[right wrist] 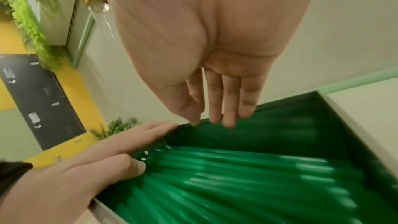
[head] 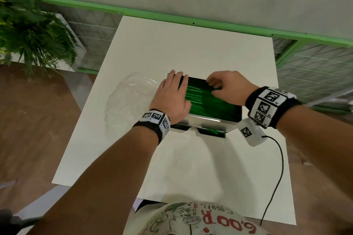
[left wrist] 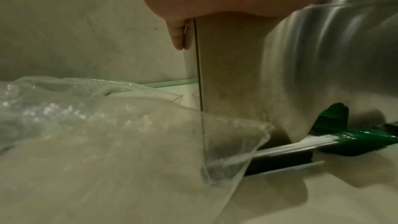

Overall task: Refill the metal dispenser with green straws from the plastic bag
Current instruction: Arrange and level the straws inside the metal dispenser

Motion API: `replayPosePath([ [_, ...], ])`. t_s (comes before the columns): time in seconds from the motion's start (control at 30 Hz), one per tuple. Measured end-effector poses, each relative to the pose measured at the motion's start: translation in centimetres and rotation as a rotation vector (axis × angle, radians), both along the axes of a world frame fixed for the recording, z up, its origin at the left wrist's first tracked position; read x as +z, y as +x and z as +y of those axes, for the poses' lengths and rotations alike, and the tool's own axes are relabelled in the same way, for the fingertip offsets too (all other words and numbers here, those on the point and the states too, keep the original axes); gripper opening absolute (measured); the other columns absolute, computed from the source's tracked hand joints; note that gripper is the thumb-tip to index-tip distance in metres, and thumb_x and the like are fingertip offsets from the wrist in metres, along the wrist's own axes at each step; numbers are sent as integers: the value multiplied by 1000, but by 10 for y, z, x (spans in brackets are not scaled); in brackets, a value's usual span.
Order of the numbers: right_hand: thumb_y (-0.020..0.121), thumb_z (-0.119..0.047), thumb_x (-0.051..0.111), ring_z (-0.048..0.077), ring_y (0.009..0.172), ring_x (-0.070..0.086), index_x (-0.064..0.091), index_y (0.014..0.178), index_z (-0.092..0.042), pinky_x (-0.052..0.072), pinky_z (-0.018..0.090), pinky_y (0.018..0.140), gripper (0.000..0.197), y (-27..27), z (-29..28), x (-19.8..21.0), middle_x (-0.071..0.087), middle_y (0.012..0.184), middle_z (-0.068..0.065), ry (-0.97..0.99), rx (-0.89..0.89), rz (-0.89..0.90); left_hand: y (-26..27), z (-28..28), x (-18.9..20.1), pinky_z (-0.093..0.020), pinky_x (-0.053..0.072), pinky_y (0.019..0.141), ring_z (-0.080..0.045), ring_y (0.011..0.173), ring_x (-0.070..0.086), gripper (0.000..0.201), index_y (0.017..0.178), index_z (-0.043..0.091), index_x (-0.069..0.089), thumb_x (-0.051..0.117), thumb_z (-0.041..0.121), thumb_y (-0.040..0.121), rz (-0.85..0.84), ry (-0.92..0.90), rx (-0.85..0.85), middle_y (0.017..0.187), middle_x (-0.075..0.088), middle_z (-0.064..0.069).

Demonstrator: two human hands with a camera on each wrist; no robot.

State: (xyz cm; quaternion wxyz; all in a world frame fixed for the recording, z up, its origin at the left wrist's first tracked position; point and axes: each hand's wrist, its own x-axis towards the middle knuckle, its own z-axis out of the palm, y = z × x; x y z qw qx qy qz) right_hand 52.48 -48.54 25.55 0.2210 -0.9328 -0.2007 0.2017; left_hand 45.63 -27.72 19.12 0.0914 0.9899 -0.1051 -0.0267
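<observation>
The metal dispenser [head: 210,120] stands in the middle of the white table [head: 191,49], its top uncovered and filled with green straws [head: 206,99]. My left hand [head: 172,95] lies flat over its left rim, fingers straight, thumb on the straws. My right hand [head: 227,86] reaches to the far rim. In the right wrist view its fingertips [right wrist: 228,123] touch that rim above the straws [right wrist: 237,176], holding nothing. A crumpled clear plastic bag [head: 129,97] lies left of the dispenser, seemingly empty. The left wrist view shows the dispenser's side [left wrist: 237,74], the bag [left wrist: 107,134] and straws [left wrist: 336,135] in the bottom slot.
A leafy plant [head: 28,30] in a white planter stands off the table's far left. A green-framed rail [head: 172,16] runs behind the table. A black cable [head: 278,168] hangs from my right wrist across the table's near right part.
</observation>
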Motion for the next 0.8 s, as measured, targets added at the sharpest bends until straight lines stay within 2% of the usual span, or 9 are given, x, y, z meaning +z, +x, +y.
replayPosePath([
  [0.07,85,-7,63,20,101,66,68,117,-15,52,34,95,32,-6,-13,-3,71,109,4,102,-92,-124,-1,0,1,-50,32,121,-37,152,21,77,157,5,29,38,38,88,4,-5,1,160,33,-15],
  [0.13,87,-9,62,26,111,59,64,123,-14,48,37,98,37,-12,-27,-10,66,119,9,71,-144,-258,-1,0,3,-49,32,120,-37,152,22,76,156,5,29,39,37,88,7,-7,3,159,33,-16],
  [0.23,90,-14,62,34,126,50,46,144,-15,43,40,104,56,-20,-46,-23,51,141,15,-107,-157,-126,-2,-1,5,-48,32,121,-37,152,22,75,156,4,29,40,35,89,14,-13,2,159,33,-16],
  [0.4,89,-2,50,33,101,63,66,119,-17,53,41,86,37,-29,-63,-26,70,112,12,-116,-171,-104,-5,7,3,-46,28,124,-32,155,16,78,158,8,26,46,36,88,28,-54,-90,162,30,-11],
  [0.53,87,-7,54,29,89,66,69,107,-21,56,41,77,28,-59,-77,-23,73,98,8,-181,-86,-30,-6,14,2,-42,27,124,-26,158,9,78,160,15,22,48,44,93,47,-61,-247,167,22,-6],
  [0.6,88,-12,57,19,85,68,70,107,-23,55,37,79,25,-77,-85,-23,73,96,2,-100,-91,10,-6,15,2,-45,32,121,-24,159,5,78,162,19,16,44,52,97,65,-68,-242,171,11,-2],
  [0.67,90,-16,61,3,74,67,73,109,-23,55,31,80,23,-91,-92,-23,73,96,-4,38,-160,109,-6,15,2,-49,36,118,-22,159,2,77,162,23,10,39,59,100,105,-88,-199,172,1,5],
  [0.7,91,-16,61,3,70,69,74,110,-21,58,30,80,23,-96,-95,-25,74,96,-4,127,-230,202,-5,15,2,-51,36,118,-21,159,1,77,163,25,8,36,61,100,115,-85,-195,172,-1,8],
  [0.8,92,-5,57,24,73,75,75,107,-8,62,38,79,23,-112,-100,-27,75,97,12,385,-404,563,-4,14,1,-54,33,120,-22,159,5,78,163,28,5,25,67,98,123,-55,-213,172,-2,8],
])
